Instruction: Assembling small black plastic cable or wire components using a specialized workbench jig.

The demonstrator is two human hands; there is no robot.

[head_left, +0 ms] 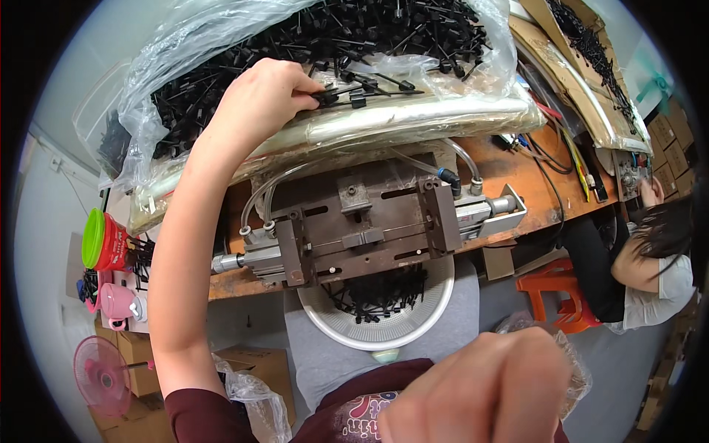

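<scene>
My left hand (269,96) reaches to the front edge of a heap of black plastic parts (384,33), each with a thin stem and a thicker head. Its thumb and fingers are pinched on one or more black stemmed parts (358,97) at the heap's rim. Close to the camera, my right hand (480,387) is raised at the lower right, slightly blurred. Its fingers are curled in, and whatever they may hold is hidden. Between my hands stands a dark metal fixture (362,214) with an air cylinder (480,214) at its right end; no part shows clamped in it.
A white basket (377,341) with black parts rests on my lap beneath the fixture. Clear plastic sheeting (177,55) lines the heap. Hoses and cables run across the wooden bench (543,199). Another person (653,273) sits at right near an orange stool (557,295); a pink fan (102,375) stands left.
</scene>
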